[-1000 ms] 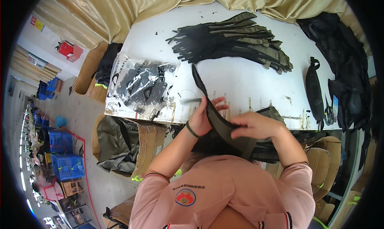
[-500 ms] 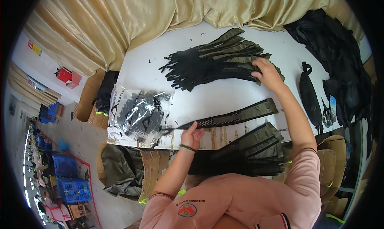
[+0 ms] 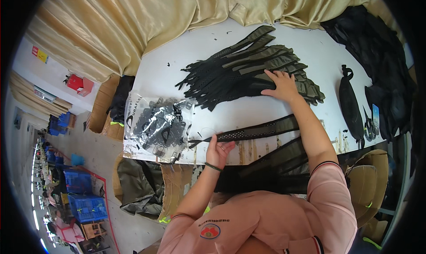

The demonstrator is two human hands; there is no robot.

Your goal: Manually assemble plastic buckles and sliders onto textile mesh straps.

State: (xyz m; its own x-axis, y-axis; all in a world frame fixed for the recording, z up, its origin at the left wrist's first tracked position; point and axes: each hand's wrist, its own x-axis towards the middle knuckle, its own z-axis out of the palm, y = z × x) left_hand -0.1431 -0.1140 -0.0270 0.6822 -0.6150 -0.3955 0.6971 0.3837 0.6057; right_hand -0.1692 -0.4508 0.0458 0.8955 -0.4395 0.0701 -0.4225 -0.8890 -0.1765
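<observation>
A fanned pile of black mesh and olive fabric straps lies across the middle of the white table. My right hand rests on its right part, fingers spread. In front of the pile, a single strap of the same sort stretches toward the left, its narrow end near a clear bag. My left hand is at this strap's near edge, thumb against it and fingers loosely apart. More straps hang below the table's front edge, close to my body. The clear plastic bag holds many small black plastic buckles.
A black pouch and scissors lie on the right of the table. Dark fabric is heaped beyond them. Cardboard boxes stand below the front edge, one with olive fabric. Gold curtains border the back.
My right hand has slid left over the pile, which is now spread wider at its right end. My left hand has shifted slightly right along the single strap, its fingers more open.
</observation>
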